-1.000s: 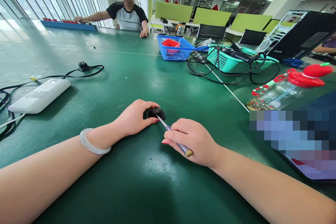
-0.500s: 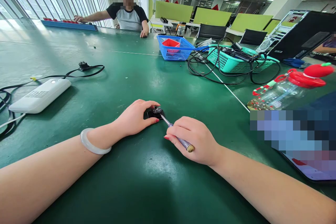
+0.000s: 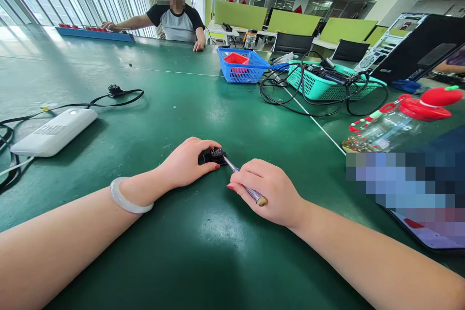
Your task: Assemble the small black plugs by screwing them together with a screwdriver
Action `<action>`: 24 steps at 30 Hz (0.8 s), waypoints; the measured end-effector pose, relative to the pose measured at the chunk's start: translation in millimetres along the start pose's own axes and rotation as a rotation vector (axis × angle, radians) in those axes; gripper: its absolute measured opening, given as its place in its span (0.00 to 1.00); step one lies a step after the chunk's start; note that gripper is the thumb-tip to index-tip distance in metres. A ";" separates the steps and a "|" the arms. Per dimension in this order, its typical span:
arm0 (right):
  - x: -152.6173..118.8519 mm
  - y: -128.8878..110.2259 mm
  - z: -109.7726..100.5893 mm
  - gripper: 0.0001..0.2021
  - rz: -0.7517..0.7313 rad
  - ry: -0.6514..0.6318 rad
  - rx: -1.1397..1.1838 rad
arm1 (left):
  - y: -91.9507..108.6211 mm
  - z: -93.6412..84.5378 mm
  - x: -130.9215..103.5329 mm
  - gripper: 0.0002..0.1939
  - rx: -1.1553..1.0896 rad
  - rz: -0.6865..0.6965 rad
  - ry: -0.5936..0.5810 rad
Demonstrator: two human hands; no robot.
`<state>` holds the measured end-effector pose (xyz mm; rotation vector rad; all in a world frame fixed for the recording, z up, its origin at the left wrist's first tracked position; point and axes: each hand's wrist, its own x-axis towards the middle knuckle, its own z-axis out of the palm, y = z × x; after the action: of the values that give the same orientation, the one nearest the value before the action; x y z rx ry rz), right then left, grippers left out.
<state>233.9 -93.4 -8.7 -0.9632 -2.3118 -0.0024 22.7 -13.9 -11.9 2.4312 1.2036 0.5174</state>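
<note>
My left hand (image 3: pixel 192 162) is closed around a small black device (image 3: pixel 217 155) resting on the green tabletop, thumb on the near side and fingers on the far side. Some metallic or circuit-like detail shows on the device's upper face, too small to make out. In my right hand (image 3: pixel 267 191) is a slim screwdriver (image 3: pixel 257 197) with a translucent purplish handle and a tan end cap. Its shaft slants away to the left, and the tip meets the right side of the black device. Part of the handle is hidden by my fingers.
A white power bank (image 3: pixel 56 133) with cables lies at left. Ahead are a blue basket (image 3: pixel 242 75), a teal basket (image 3: pixel 312 85) with tangled black cords, and a red-lidded bottle (image 3: pixel 392 128). A phone-like screen (image 3: pixel 428 232) lies near right. Across the table sits another person (image 3: pixel 178 24).
My right hand and the screwdriver's handle end have shifted slightly up and left. My left hand keeps its hold on the black device.
</note>
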 end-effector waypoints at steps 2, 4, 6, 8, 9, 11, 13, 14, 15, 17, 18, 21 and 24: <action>-0.1 0.8 0.1 0.10 0.005 -0.009 0.008 | -0.3 0.0 0.0 0.22 -0.001 -0.005 -0.004; -0.2 1.7 0.2 0.10 0.011 -0.018 0.016 | -0.5 0.3 -0.1 0.22 -0.001 -0.009 -0.007; -0.2 2.4 0.4 0.10 0.011 -0.021 0.022 | -0.6 0.6 -0.2 0.22 -0.001 -0.010 -0.007; -0.4 2.9 0.6 0.09 0.004 -0.016 0.031 | -0.5 0.6 0.0 0.22 -0.001 -0.012 -0.006; -0.5 2.9 0.6 0.09 -0.004 -0.009 0.036 | -0.3 0.6 0.2 0.22 0.000 -0.013 -0.006; -0.8 2.9 0.7 0.09 -0.029 0.013 0.046 | 0.1 0.3 0.6 0.23 -0.001 -0.019 -0.008; -1.1 2.8 1.0 0.09 -0.049 0.027 0.051 | 0.5 0.1 0.8 0.23 -0.002 -0.020 -0.008; -1.2 2.9 1.3 0.09 -0.053 0.022 0.051 | 0.6 0.1 0.8 0.23 -0.002 -0.018 -0.009; -1.2 3.0 1.5 0.08 -0.050 0.010 0.051 | 0.6 0.1 0.7 0.23 0.000 -0.015 -0.007; -1.1 3.3 1.7 0.08 -0.036 -0.020 0.052 | 0.4 0.2 0.4 0.22 0.006 -0.006 -0.003; -1.0 3.2 1.6 0.08 -0.032 -0.030 0.055 | 0.2 0.3 0.3 0.22 0.009 -0.001 -0.001; -0.8 1.9 0.9 0.08 -0.049 -0.011 0.065 | -0.3 0.3 -0.1 0.22 0.012 0.005 0.000; -0.7 -0.4 0.0 0.09 -0.090 0.019 0.072 | -0.4 0.2 -0.1 0.22 0.013 -0.010 -0.006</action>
<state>234.0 -94.2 -9.0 -0.8194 -2.3194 0.0340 22.5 -13.7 -12.2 2.4342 1.2198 0.5013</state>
